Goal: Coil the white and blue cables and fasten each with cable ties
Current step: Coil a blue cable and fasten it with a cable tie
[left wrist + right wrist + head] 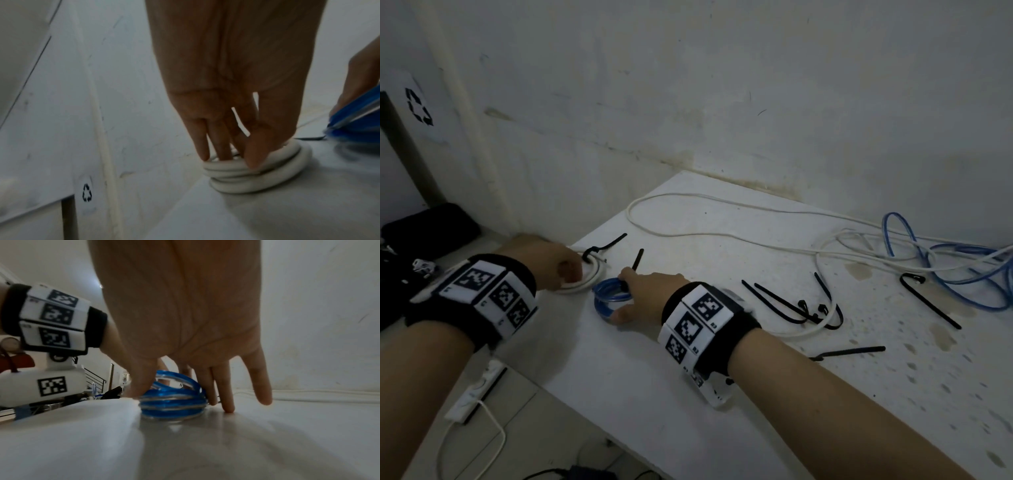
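Observation:
A small white cable coil (595, 278) (267, 177) lies at the far left corner of the white table (688, 394), with a black cable tie (594, 253) looped round its far side. My left hand (575, 274) (228, 160) pinches this coil from above, fingers inside the ring and thumb outside. Beside it on the right sits a blue cable coil (604, 303) (172, 408) (357, 123). My right hand (619, 294) (174, 395) holds it between the thumb and the fingers, with two fingers spread toward the tabletop.
Loose white cable (722, 236) runs across the table to a tangle of blue cable (962, 270) at the right. Several black ties (791, 305) lie scattered mid-table. The wall stands close behind. A power strip (476, 390) lies on the floor at the left.

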